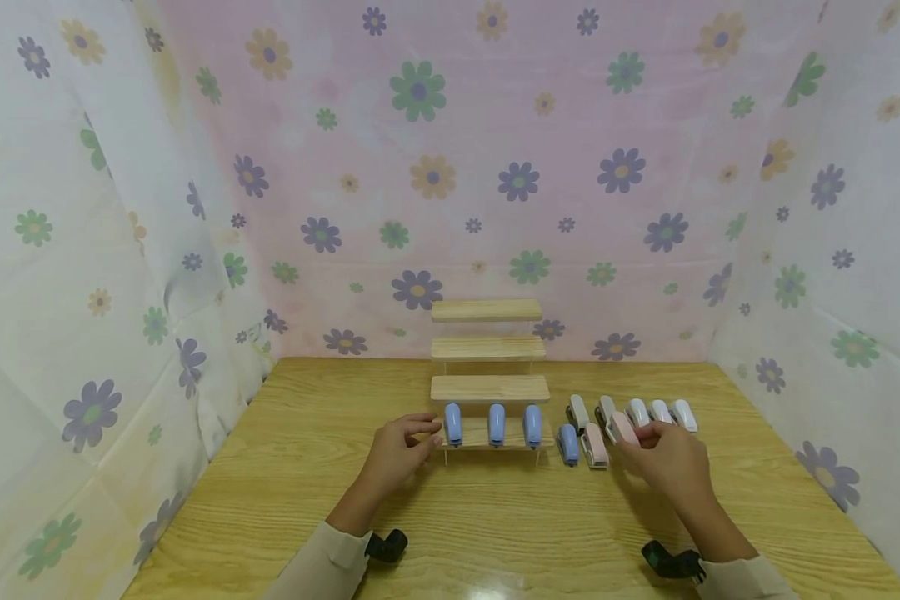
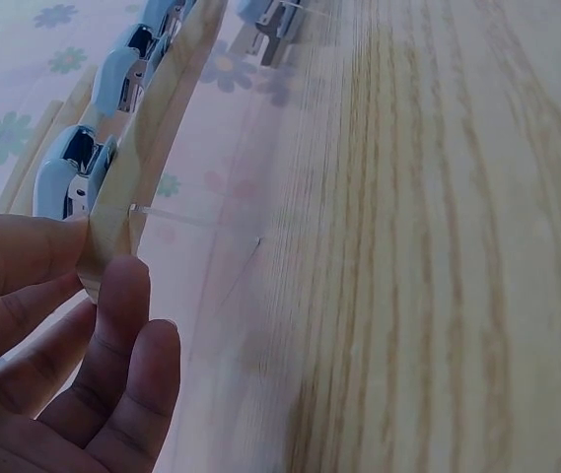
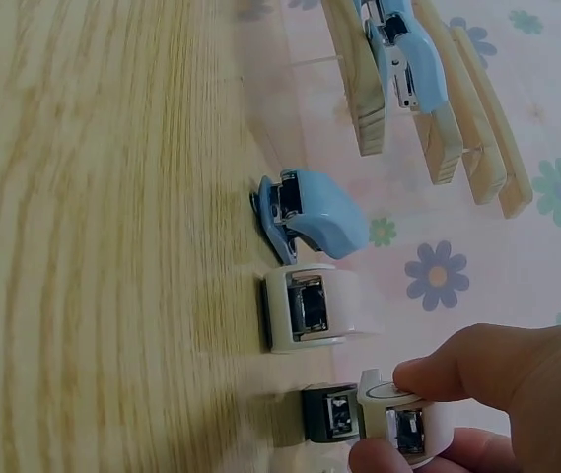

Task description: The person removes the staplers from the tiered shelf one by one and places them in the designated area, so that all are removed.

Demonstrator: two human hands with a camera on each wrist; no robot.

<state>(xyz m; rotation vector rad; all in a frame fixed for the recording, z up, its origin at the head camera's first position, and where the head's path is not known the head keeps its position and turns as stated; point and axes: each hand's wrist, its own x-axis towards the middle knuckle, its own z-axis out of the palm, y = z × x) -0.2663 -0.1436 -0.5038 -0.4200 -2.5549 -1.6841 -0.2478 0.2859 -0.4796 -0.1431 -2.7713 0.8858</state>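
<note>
My right hand [image 1: 671,460] pinches a pink stapler [image 1: 624,428] between thumb and fingers, raised off the table in the right wrist view. Beside it on the table stand another pink stapler [image 1: 595,447] and a blue stapler [image 1: 567,445]. My left hand [image 1: 397,452] holds the left end of the lowest board of a stepped wooden rack [image 2: 112,222], thumb above and fingers below. Three blue staplers [image 1: 497,425] stand in a spaced row on that board. The nearest blue stapler [image 2: 58,177] sits close to my left thumb.
Behind the pink staplers are two grey staplers [image 1: 577,414] and three white staplers [image 1: 660,412]. The rack's upper boards [image 1: 490,388] rise toward the flowered cloth backdrop [image 1: 480,208]. Everything stands on a wood-grain table [image 1: 495,517].
</note>
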